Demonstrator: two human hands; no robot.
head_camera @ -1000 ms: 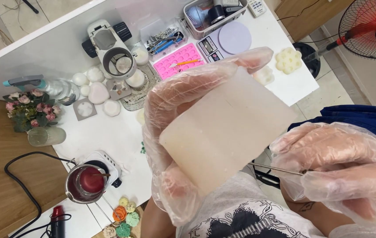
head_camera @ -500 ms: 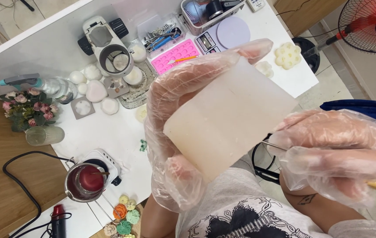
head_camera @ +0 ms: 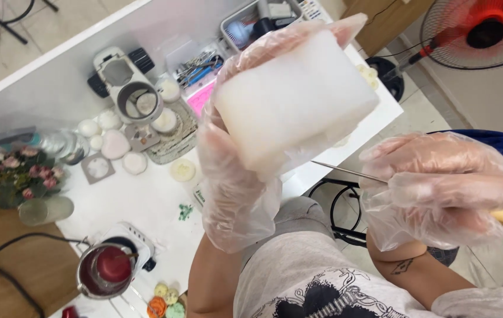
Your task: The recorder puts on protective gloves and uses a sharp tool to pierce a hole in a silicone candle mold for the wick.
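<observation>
Two hands: both mine, in clear gloves.
Pot (head_camera: pixel 105 271): red wax inside, far left on the table (head_camera: pixel 145 206).
Left hand (head_camera: pixel 237 176): gripping the white block (head_camera: pixel 295 97), raised above the table.
Right hand (head_camera: pixel 440 191): closed round a wooden-handled needle (head_camera: pixel 346 171), tip near the block.

1. Upper centre of frame: block (head_camera: pixel 298 100) gripped in left hand (head_camera: pixel 234 176), above the table (head_camera: pixel 145 206).
2. Right of frame: right hand (head_camera: pixel 440 188) holding a needle tool (head_camera: pixel 346 171), tip just beside the block.
3. Lower left: pot (head_camera: pixel 107 271) on the table.
</observation>
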